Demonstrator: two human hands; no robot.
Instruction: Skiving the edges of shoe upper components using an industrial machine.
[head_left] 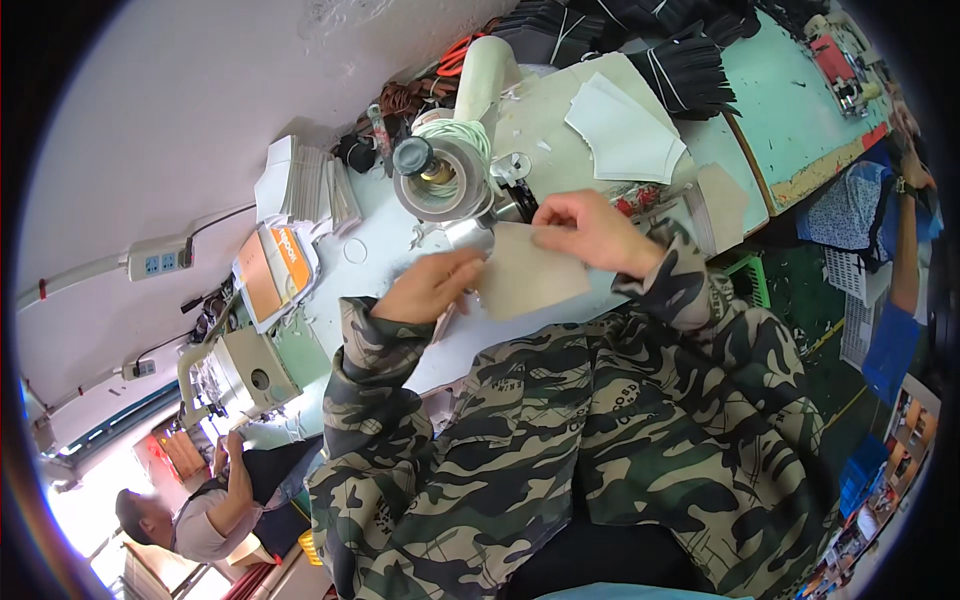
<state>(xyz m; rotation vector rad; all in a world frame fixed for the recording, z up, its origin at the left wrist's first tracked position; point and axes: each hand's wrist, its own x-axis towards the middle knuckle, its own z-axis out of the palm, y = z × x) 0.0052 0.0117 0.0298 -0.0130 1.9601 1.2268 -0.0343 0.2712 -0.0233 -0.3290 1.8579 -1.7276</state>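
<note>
A flat beige piece of sheet material (530, 278), smooth and with cut edges, is held low in front of a bench machine (440, 180) that has a round grey guard and a dark knob. My right hand (597, 235) pinches its upper right side between thumb and fingers. At the left edge, the curled fingers of my left hand (428, 287) meet the piece, the thumb lower down. The machine's working end lies just beyond the piece and is partly hidden by it and by my right hand.
White cut sheets (625, 135) lie right of the machine; a stack of pale pieces (300, 185) stands left. Bundled dark strips (685, 75) are at the back. A person sits by a sewing machine (240, 375) at lower left; another person's arm (905, 240) shows far right.
</note>
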